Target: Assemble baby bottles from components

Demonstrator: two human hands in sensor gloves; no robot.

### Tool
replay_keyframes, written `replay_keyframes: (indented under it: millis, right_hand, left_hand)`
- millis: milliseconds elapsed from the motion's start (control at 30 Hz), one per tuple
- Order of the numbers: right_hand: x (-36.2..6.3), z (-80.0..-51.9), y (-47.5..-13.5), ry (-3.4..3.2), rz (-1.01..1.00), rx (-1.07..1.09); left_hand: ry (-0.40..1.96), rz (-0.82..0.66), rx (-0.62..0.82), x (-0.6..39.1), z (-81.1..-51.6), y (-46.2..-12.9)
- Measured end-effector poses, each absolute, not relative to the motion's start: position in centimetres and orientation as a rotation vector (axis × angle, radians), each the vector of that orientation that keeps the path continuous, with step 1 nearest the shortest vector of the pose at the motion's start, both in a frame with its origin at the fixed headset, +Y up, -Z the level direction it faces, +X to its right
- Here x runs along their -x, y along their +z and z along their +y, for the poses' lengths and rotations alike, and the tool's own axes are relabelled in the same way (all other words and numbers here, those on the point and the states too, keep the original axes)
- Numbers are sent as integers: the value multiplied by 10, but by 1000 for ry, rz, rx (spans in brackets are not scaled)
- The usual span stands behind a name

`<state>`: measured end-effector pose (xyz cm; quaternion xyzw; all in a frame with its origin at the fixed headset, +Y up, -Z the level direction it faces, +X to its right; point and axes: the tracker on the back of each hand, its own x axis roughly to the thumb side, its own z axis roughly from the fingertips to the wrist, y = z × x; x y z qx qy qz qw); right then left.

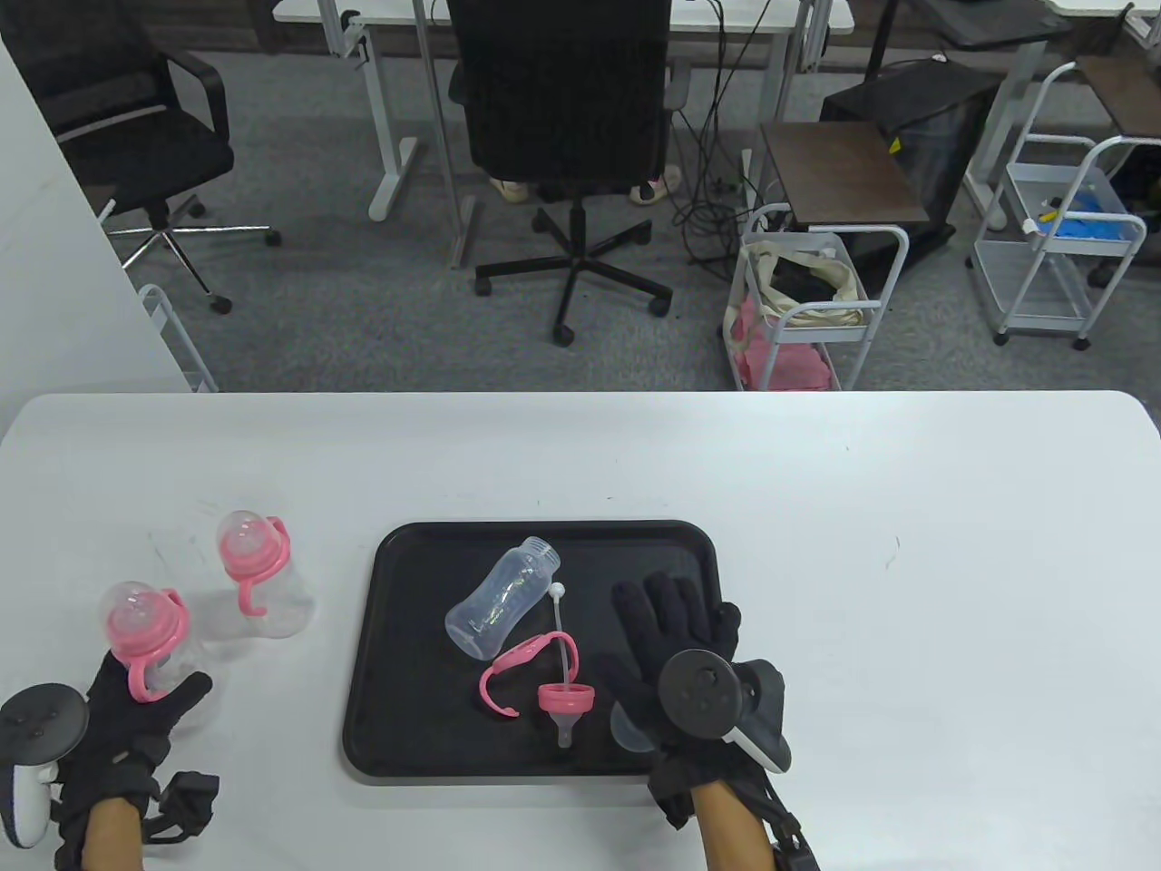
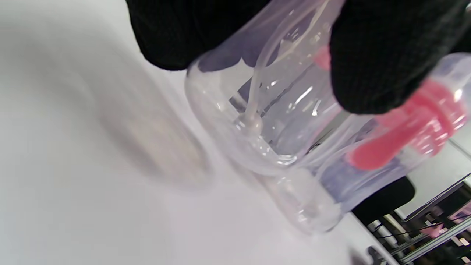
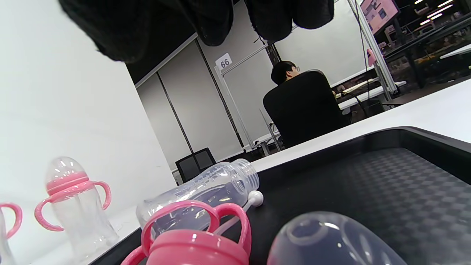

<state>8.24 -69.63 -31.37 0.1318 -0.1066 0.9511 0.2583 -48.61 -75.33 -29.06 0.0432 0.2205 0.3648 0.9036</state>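
A black tray (image 1: pixel 399 581) holds a clear empty bottle (image 1: pixel 501 597) lying on its side, a pink handle ring (image 1: pixel 517 667), a pink collar with nipple and straw (image 1: pixel 567 700) and a clear cap (image 1: pixel 628 730). In the right wrist view the bottle (image 3: pixel 206 187), the collar (image 3: pixel 195 246) and the cap (image 3: pixel 331 241) show close up. My right hand (image 1: pixel 676 653) hovers open over the tray's right part, just above the cap. My left hand (image 1: pixel 136 717) grips an assembled bottle (image 1: pixel 143 635) at the left of the table; it shows in the left wrist view (image 2: pixel 272 121). A second assembled bottle (image 1: pixel 254 581) stands behind it.
The white table (image 1: pixel 907 590) stretches right of the tray. Beyond its far edge are office chairs (image 1: pixel 562 109), a white cart (image 1: pixel 807 299) and desks. A person sits in a chair in the right wrist view (image 3: pixel 301 99).
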Motion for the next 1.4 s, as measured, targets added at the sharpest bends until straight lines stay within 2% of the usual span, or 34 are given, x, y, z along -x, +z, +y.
replay_keyframes:
  millis: [200,400,767,1033,1233,1400]
  right_hand:
    - [-85,-697,-314,2587,-286,-342]
    - [-86,-697,-315,2577,-276,-335]
    - [-86,-697,-315,2568,-274,-340]
    - [-87,-697,-315,2556,-282,-341]
    - [-88,-696,-315,2545,-293,-338]
    - [-89,-696,-315,2545,-295,-336]
  left_hand:
    - [709,446,-33,480,-767,-298]
    - [748,459,-39,475,-771,-302]
    - [695,471,54,477,-764,-293]
    - [617,413,81,475,-725,-280]
    - [526,389,1,470,-691,-269]
    - [398,330,-120,453,-655,-263]
